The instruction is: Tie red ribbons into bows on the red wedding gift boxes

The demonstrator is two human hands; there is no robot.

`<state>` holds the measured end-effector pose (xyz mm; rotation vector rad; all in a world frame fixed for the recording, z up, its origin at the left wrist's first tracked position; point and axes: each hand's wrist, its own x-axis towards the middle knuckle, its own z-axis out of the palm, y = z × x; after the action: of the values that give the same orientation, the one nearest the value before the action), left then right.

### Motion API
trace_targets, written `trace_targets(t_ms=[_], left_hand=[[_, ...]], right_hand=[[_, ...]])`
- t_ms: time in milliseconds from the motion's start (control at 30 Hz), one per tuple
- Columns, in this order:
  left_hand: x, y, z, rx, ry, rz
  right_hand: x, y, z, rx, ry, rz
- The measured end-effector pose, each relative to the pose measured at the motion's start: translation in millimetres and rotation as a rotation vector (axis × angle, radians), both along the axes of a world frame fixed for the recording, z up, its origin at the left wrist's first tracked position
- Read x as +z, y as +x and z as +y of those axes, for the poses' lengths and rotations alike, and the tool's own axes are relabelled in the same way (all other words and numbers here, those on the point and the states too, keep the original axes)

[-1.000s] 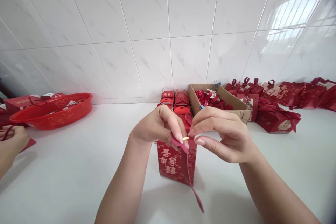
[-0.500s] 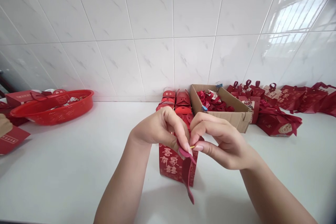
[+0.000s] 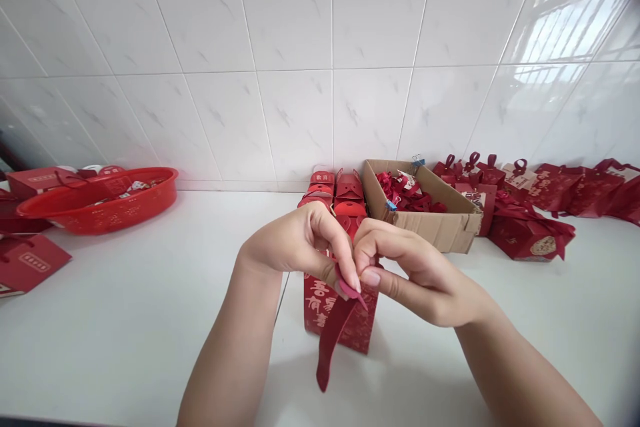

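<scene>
My left hand [image 3: 313, 243] pinches a dark red strap [image 3: 332, 343] between thumb and forefinger. The strap's loose end hangs down and curves to the left. My right hand [image 3: 407, 267] is closed beside it, its thumb and forefinger pinched together and nearly touching the left fingertips; what they hold is hidden. Behind and below both hands stands a red box [image 3: 350, 327] with pale Chinese characters on its front, partly covered by the hands and the strap.
Small red boxes [image 3: 349, 188] stand behind my hands. To their right is a cardboard box [image 3: 435, 228] of red ribbons, then several red gift bags [image 3: 553, 187] along the wall. A red plastic basket [image 3: 107, 210] and red boxes [image 3: 35, 263] sit at the left.
The strap's hanging end has swung left. My right fingers have moved slightly left, and the yellow piece between the fingertips is no longer visible. The hand at the far left edge is gone.
</scene>
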<state>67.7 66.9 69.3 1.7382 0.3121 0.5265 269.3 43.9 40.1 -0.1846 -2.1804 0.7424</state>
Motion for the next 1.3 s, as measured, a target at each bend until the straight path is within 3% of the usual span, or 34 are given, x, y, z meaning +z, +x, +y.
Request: trace_targets(t_ms=[333, 533, 733, 867, 967, 1167, 1300], left_hand=[[1.8, -5.8, -0.8, 0.008, 0.218, -0.112], [0.3, -3.8, 0.3, -0.019, 0.199, -0.097], [0.4, 1.2, 1.7, 0.018, 0.214, -0.126], [-0.3, 6.3, 1.2, 0.134, 0.091, -0.200], [-2.3, 10.0, 2.1, 0.111, -0.031, -0.187], [-4.3, 15.0, 2.3, 0.117, -0.029, -0.130], [-5.2, 16.2, 0.8, 0.162, -0.042, -0.114]], right_hand=[[-1.2, 3.7, -3.3, -0.002, -0.204, 0.047], [-0.8, 0.8, -2.0, 0.002, -0.101, 0.065], [-2.5, -0.4, -0.5, -0.049, -0.130, 0.091], [-2.3, -0.5, 0.4, -0.174, -0.043, 0.180], [-2.5, -1.6, 0.7, -0.269, 0.051, 0.244], [-4.4, -3.2, 1.9, -0.364, 0.158, 0.311], [-5.6, -2.8, 3.1, -0.359, 0.091, 0.307]])
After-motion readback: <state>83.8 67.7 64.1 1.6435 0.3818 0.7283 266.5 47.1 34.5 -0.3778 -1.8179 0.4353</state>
